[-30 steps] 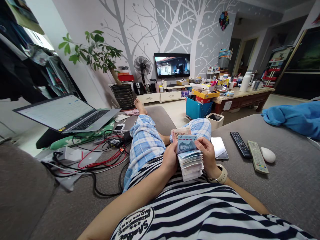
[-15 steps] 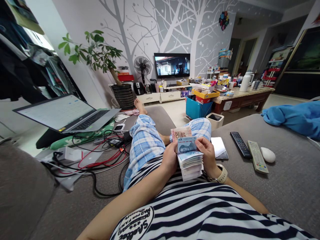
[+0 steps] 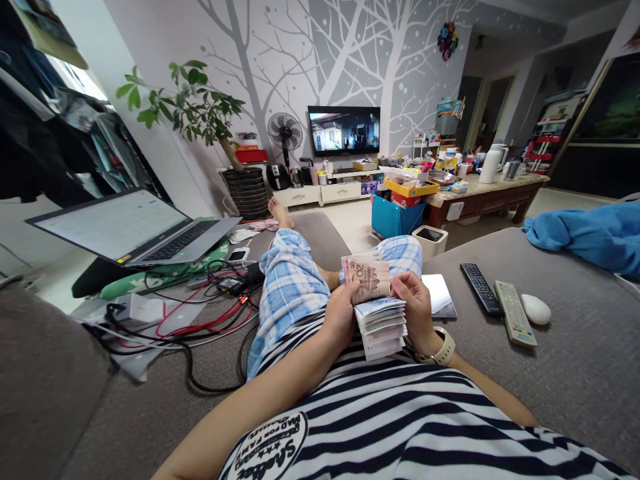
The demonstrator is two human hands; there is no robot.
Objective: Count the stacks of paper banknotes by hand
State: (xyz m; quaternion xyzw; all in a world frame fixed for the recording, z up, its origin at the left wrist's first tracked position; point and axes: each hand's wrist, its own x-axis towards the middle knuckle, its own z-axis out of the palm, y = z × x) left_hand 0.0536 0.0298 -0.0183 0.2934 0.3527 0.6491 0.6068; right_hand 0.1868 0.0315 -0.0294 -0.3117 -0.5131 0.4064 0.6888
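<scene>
1. Two hands meet at centre frame, low over the lap. The left hand (image 3: 341, 313) is closed on the left edge of a stack of banknotes (image 3: 383, 328), with its thumb lying on the pinkish note (image 3: 371, 279) on top. The right hand (image 3: 416, 303) is curled around the stack's right edge.
2. The stack sits between both hands, just above the striped shirt (image 3: 400, 420). Its lower sheets fan out in thin paper layers, and the top one tilts upward.
3. The grey woven sofa (image 3: 580, 373) lies bare at lower right, giving free room there. At centre left, a tangle of red and black cables (image 3: 200, 323) crowds the seat beside the checked trouser legs.
4. Right of the right hand lies one flat, glossy phone (image 3: 440, 295). Further right are two long remotes, one black (image 3: 481, 289) and one pale (image 3: 515, 323), then one smooth white oval mouse (image 3: 536, 309). All are apart from the hands.
5. One open laptop (image 3: 135, 227) stands at middle left, and one rumpled blue blanket (image 3: 590, 237) lies at the right edge.
</scene>
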